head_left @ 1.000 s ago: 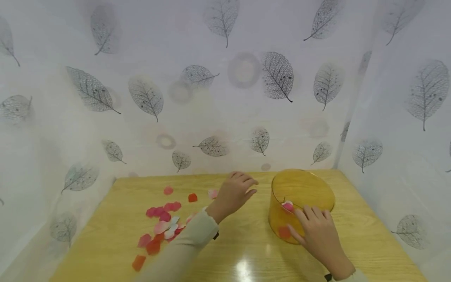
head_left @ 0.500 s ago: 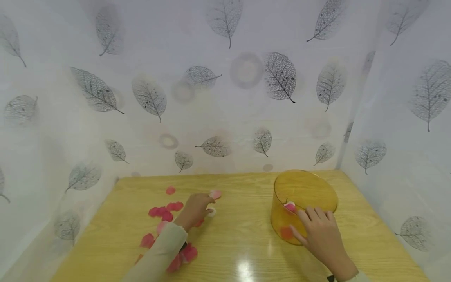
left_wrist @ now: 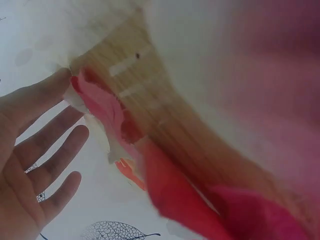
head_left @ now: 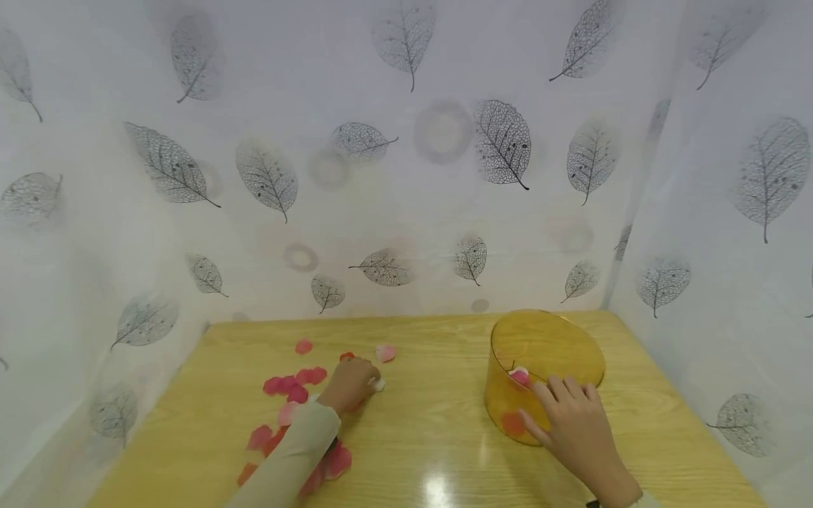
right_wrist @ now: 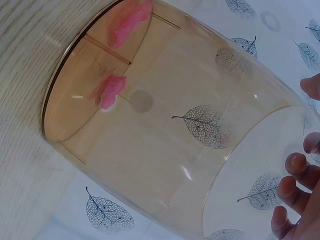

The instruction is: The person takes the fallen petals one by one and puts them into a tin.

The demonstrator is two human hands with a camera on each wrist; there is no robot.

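Observation:
My left hand (head_left: 348, 385) is low over the scattered petals on the left of the table. In the left wrist view, its thumb meets the edge of a whitish petal (left_wrist: 75, 100), with the index finger hidden behind the thumb and the other fingers spread. A white petal (head_left: 379, 384) shows at the fingertips in the head view. My right hand (head_left: 581, 430) hovers with loosely bent fingers at the mouth of a see-through amber tub (head_left: 502, 398). Pink petals (right_wrist: 114, 92) lie at the tub's bottom end in the right wrist view.
Pink, red and white artificial petals, such as a magenta petal (head_left: 297, 394) and a pale pink petal (head_left: 385, 353), are strewn over the left half of the wooden table (head_left: 438, 416). A leaf-printed white curtain (head_left: 406, 197) encloses the back and sides.
My left hand has swung left from the middle of the table down to the petals, and its fingers have closed at a white petal. My right hand stays by the tub.

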